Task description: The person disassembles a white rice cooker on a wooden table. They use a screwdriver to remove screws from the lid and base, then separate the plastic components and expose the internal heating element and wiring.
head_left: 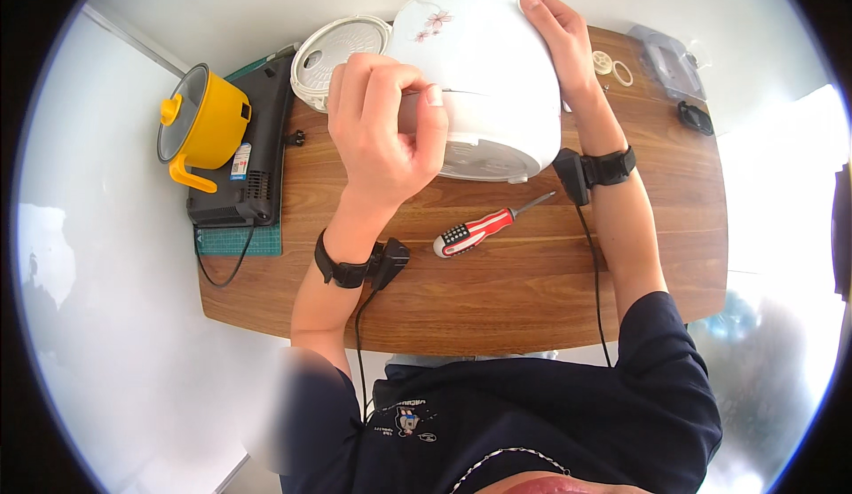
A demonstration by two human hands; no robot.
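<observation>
- Cooker [488,59]: at the table's [497,308] far side, tilted, vented base facing the person, between both hands.
- Left hand [382,130]: at the cooker's left side; fingers curled, thumb near forefinger. Whether they hold it cannot be told.
- Right hand [564,41]: clasps the upper right edge.
- Screwdriver [479,231]: nearer the person.
- Lid [342,55]: beside the cooker, behind the left hand.
- Forearms: reach forward, bent at the elbows.
</observation>
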